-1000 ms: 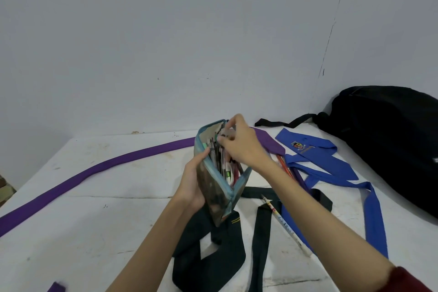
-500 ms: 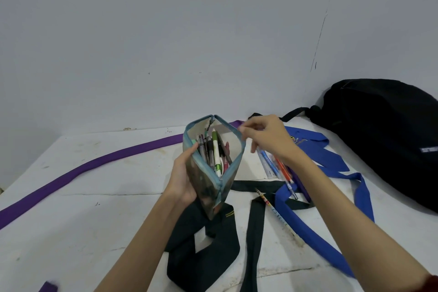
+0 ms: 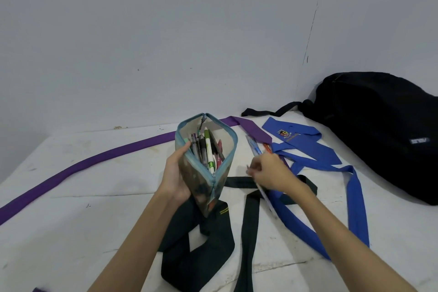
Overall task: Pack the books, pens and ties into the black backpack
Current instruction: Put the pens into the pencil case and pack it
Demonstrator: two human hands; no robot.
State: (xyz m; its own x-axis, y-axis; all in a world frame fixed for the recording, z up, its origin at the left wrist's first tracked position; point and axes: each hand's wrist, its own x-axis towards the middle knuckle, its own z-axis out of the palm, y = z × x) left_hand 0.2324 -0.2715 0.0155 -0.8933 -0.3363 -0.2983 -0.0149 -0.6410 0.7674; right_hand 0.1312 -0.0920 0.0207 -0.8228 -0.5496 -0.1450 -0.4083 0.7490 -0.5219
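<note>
Our left hand (image 3: 176, 173) grips the open pencil case (image 3: 207, 166); right of it, our right hand (image 3: 270, 173) seemingly pinches a pencil (image 3: 266, 198) above the ties.

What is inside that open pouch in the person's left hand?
The pencil pouch holds a bundle of pens, one white and green. Their lower ends and the pouch's bottom are hidden.

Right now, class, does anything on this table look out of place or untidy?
Yes. The ties are strewn and tangled: the blue tie overlaps the dark green tie, and the purple tie trails across the table. Loose pens lie outside the open pencil case.
</note>
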